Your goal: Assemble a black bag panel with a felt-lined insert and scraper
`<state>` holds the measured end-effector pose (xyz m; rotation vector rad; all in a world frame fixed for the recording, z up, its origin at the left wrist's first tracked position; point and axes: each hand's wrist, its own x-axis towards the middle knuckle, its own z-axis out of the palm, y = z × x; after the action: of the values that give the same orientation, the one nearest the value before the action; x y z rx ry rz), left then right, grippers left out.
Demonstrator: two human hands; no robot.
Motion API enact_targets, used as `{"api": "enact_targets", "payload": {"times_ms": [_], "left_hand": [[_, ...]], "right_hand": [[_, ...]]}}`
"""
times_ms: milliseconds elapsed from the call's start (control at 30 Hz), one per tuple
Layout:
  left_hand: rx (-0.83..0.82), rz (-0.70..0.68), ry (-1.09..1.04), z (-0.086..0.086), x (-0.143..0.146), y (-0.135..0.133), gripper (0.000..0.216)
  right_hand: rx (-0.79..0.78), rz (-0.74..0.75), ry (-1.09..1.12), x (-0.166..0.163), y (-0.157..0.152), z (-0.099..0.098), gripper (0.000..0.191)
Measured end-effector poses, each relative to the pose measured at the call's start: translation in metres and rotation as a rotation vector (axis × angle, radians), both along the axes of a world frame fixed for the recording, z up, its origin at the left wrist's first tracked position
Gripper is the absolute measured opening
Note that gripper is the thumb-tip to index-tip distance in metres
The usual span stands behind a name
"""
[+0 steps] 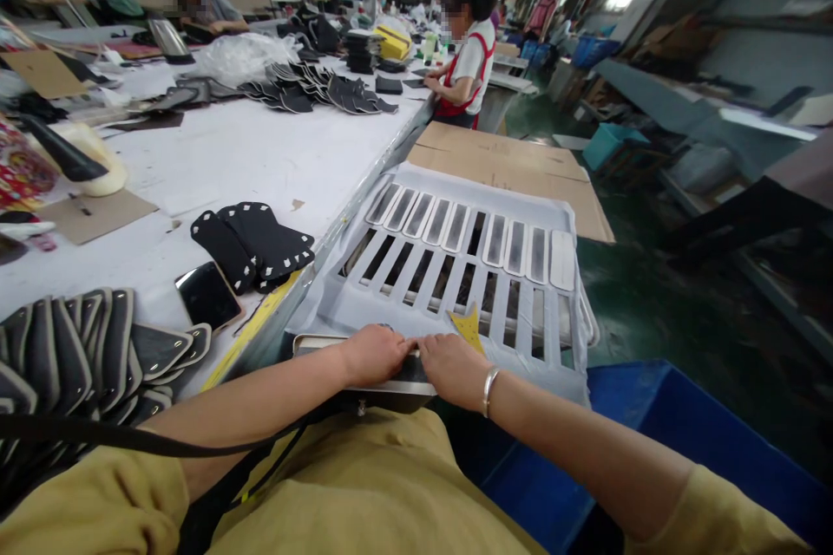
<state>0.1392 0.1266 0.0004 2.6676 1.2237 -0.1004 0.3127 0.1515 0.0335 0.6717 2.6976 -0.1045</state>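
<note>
My left hand [381, 354] and my right hand [454, 368] meet in front of my body, fingers curled and fingertips touching or nearly so. Whatever they pinch between them is mostly hidden and too small to name. Beneath them lies a dark flat surface with a pale metal rim [312, 342]. Just beyond is a pale slotted rack [335, 295], with a row of narrow rounded strips [442, 222] with dark centres across its far half. A yellow pointed scrap [467, 328] sits on the rack near my right hand.
Left on the white table [260, 156] are black shaped pieces [260, 243], a phone-like dark slab [208, 295] and a stack of rimmed pieces [84, 351]. Flattened cardboard [501, 158] lies behind the rack. A blue bin [625, 416] stands at right. A co-worker [469, 61] works farther along.
</note>
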Motion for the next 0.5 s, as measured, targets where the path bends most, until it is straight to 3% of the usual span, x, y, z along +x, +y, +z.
{"api": "enact_targets", "payload": {"times_ms": [133,233,333,500], "left_hand": [[0.050,-0.008,0.025,0.003,0.006,-0.006,0.039],[-0.015,0.044,-0.045,0.010,-0.005,-0.005,0.036],[-0.137,0.114,-0.160,0.014,-0.030,-0.002,0.033],[-0.222,0.133,-0.274,0.012,-0.055,-0.001,0.042]], "right_hand": [[0.052,-0.047,-0.037,-0.014,-0.018,0.004,0.038],[0.005,-0.062,-0.009,-0.017,-0.010,0.007,0.031],[-0.125,-0.108,0.055,-0.011,0.017,0.008,0.027],[-0.457,-0.244,0.163,0.000,0.063,-0.004,0.039]]}}
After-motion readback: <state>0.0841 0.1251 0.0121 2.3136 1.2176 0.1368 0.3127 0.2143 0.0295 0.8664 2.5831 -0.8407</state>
